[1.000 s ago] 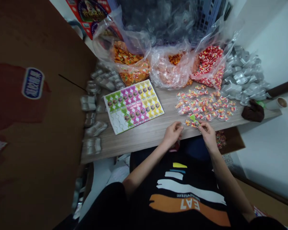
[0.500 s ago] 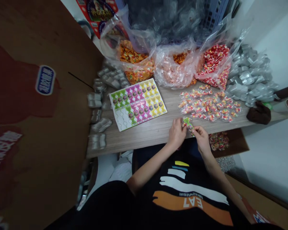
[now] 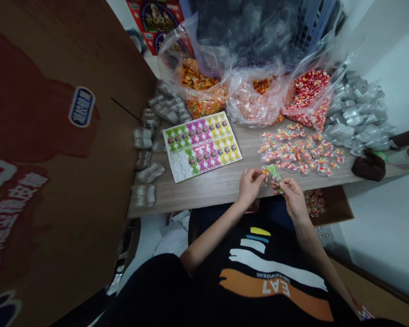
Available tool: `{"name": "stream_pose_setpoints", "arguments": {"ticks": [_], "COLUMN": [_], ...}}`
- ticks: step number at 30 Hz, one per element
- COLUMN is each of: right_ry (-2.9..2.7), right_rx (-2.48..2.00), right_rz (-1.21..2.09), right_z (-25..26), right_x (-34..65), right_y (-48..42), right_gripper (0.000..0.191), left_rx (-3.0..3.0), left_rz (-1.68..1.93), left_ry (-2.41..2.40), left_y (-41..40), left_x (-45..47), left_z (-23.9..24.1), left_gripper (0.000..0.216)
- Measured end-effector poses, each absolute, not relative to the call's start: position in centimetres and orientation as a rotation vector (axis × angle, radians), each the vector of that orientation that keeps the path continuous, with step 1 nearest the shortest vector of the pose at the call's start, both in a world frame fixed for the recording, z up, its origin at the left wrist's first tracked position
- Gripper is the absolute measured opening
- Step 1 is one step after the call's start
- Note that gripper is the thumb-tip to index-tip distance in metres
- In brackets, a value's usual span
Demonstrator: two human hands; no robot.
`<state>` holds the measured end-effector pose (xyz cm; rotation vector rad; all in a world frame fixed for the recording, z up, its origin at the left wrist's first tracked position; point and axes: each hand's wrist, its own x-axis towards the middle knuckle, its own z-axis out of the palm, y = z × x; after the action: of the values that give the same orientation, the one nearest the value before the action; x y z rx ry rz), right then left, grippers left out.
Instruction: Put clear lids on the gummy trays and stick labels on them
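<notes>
Near the front edge of the table, my left hand [image 3: 251, 186] is closed, thumb and fingers pinching a small clear candy pack [image 3: 265, 173] with orange and red pieces showing. Close on its right, my right hand [image 3: 294, 196] grips the lower end of a green sticker label [image 3: 273, 171]. The label's upper end stands free beside the pack; whether the two touch I cannot tell. To the left lies a sticker sheet [image 3: 202, 147] with green, pink and yellow labels, and a few bare cut-outs at its lower left corner. Filled candy packs [image 3: 298, 151] are spread beyond my right hand.
Open plastic bags of orange sweets [image 3: 201, 86], more sweets [image 3: 255, 97] and red-white sweets [image 3: 308, 88] line the back. Clear plastic shells are heaped right [image 3: 357, 113] and left [image 3: 150, 175]. A large cardboard box [image 3: 54, 204] stands left; a dark cloth [image 3: 368, 164] lies right.
The green label and the candy pack are held farther apart, my right hand having shifted slightly right. The view has turned a little, so the table things sit farther right.
</notes>
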<state>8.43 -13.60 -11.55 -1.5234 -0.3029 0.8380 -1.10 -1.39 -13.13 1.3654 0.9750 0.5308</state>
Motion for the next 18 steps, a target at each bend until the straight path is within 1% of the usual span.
{"name": "stream_pose_setpoints", "arguments": {"ticks": [3, 5, 11, 18], "right_ry": [-0.468, -0.564, -0.637, -0.638], "right_rx": [-1.569, -1.590, -1.648, -1.751], "right_rz": [0.844, 0.858, 0.795, 0.727], "right_z": [-10.1, -9.4, -9.6, -9.8], "right_x": [8.7, 8.7, 8.2, 8.0], "right_y": [-13.4, -13.0, -12.2, -12.3], "right_gripper": [0.032, 0.030, 0.024, 0.022], "left_rx": [1.008, 0.914, 0.882, 0.839], "left_rz": [0.431, 0.387, 0.355, 0.350], "left_ry": [0.833, 0.765, 0.705, 0.672], "left_y": [-1.1, -1.1, -1.2, -1.3], "left_x": [-1.4, -1.5, -1.9, -2.2], "left_z": [-12.7, -12.3, -11.7, -11.4], "left_gripper": [0.015, 0.020, 0.022, 0.034]}}
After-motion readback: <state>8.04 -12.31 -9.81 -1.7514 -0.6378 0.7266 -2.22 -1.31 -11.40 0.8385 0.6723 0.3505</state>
